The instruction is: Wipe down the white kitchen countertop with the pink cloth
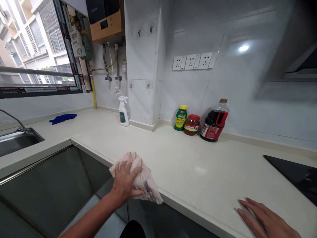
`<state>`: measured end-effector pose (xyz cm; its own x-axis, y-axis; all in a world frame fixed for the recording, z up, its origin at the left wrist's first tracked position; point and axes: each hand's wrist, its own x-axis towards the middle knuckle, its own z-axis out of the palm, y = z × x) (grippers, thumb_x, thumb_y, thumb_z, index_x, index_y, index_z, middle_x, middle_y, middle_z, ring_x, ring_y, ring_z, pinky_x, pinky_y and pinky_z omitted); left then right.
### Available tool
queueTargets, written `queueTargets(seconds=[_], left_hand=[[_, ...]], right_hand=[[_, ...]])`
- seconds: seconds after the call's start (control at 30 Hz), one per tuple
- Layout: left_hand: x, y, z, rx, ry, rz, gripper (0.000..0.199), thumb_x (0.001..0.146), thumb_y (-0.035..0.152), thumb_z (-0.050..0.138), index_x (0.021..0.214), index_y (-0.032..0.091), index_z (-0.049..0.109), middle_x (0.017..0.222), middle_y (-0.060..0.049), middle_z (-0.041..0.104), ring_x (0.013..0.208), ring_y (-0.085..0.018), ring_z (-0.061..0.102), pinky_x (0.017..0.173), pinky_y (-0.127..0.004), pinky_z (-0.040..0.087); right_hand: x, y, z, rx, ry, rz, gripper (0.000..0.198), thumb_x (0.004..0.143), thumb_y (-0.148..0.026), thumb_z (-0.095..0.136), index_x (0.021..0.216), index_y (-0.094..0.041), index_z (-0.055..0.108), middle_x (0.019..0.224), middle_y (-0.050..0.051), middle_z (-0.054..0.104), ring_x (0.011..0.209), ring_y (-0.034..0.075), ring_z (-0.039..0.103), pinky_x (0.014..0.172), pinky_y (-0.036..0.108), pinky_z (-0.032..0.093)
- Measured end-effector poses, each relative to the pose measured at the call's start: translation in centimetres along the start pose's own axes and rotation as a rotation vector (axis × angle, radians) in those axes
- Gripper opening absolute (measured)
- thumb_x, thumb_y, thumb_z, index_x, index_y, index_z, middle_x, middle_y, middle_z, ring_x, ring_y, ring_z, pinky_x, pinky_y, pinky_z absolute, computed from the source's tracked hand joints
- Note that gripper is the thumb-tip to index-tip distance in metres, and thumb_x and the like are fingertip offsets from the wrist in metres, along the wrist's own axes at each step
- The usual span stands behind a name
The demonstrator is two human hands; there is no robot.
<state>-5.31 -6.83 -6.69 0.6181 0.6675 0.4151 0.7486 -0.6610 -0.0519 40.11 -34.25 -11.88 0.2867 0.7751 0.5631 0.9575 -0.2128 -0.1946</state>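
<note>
My left hand [125, 180] presses a pale pink cloth [146, 180] against the front edge of the white countertop [178, 162], its fingers spread over the bunched fabric. One corner of the cloth hangs over the edge. At the lower right, my right hand [266, 218] rests on or just above the counter, fingers stretched out and holding nothing. Against the back wall stand a green bottle with a yellow cap [180, 118], a red-lidded jar [192, 125] and a large dark sauce bottle [214, 122].
A white spray bottle [123, 111] stands by the wall pillar. Farther left lie a blue cloth or glove [63, 118] and a steel sink [21, 142] with a faucet. A black cooktop [294, 173] is set at the right. Wall sockets [194, 61] sit above the bottles.
</note>
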Motion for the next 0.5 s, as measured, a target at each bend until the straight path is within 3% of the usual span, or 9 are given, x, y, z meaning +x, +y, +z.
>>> queueTargets(seconds=[0.17, 0.33, 0.4, 0.5], left_hand=[[0.8, 9.5, -0.4, -0.165, -0.03, 0.25, 0.094, 0.054, 0.081, 0.076, 0.136, 0.039, 0.056, 0.141, -0.013, 0.054, 0.125, -0.045, 0.045, 0.102, -0.065, 0.029], [1.4, 18.8, -1.9, -0.224, -0.014, 0.59, 0.076, 0.081, 0.074, 0.06, 0.141, 0.029, 0.048, 0.148, -0.014, 0.047, 0.125, -0.04, 0.047, 0.103, -0.059, 0.035], [1.7, 20.9, -2.4, -0.236, 0.02, 0.659, 0.065, 0.09, 0.069, 0.05, 0.14, 0.026, 0.05, 0.151, -0.016, 0.043, 0.127, -0.04, 0.045, 0.103, -0.059, 0.035], [2.3, 21.8, -2.9, -0.296, 0.017, 0.694, 0.06, 0.097, 0.065, 0.037, 0.142, 0.026, 0.048, 0.155, -0.015, 0.039, 0.135, -0.042, 0.039, 0.106, -0.059, 0.034]], right_hand=[[-0.6, -1.6, -0.9, -0.023, -0.073, 0.021, 0.055, 0.091, -0.062, 0.043, 0.122, -0.024, 0.068, 0.128, 0.009, 0.065, 0.117, 0.033, 0.061, 0.097, 0.05, 0.054], [-1.0, -3.1, -1.0, -0.044, -0.029, 0.059, 0.056, 0.093, -0.062, 0.039, 0.126, -0.025, 0.066, 0.133, 0.008, 0.062, 0.124, 0.034, 0.056, 0.101, 0.051, 0.05], [-0.9, -3.0, -0.8, -0.043, -0.021, 0.059, 0.056, 0.094, -0.062, 0.038, 0.125, -0.025, 0.066, 0.132, 0.008, 0.062, 0.124, 0.033, 0.056, 0.103, 0.051, 0.049], [-0.8, -2.5, -0.3, -0.041, -0.013, 0.065, 0.057, 0.095, -0.064, 0.038, 0.125, -0.024, 0.066, 0.133, 0.008, 0.062, 0.123, 0.033, 0.057, 0.104, 0.053, 0.049]])
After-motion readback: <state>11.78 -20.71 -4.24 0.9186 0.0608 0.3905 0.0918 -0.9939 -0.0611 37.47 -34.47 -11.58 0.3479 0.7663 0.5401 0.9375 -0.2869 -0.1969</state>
